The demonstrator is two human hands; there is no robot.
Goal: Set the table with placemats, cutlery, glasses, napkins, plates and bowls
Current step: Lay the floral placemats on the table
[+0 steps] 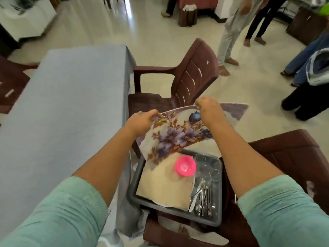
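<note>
Both my hands hold a floral placemat (178,134) up above a grey tray (132,189). My left hand (142,122) grips its left edge and my right hand (209,109) pinches its top edge. The mat bends and hangs over the tray's far end. In the tray lie a cream placemat (160,188), a pink bowl (185,165), clear glasses (210,166) and a bundle of steel cutlery (203,202). The table with a grey cloth (62,113) stretches away on my left.
The tray sits on a brown plastic chair (284,157) in front of me. Another brown chair (187,82) stands beyond it beside the table. Several people stand on the tiled floor at the upper right (235,32). A white-clothed counter (26,20) is at the far left.
</note>
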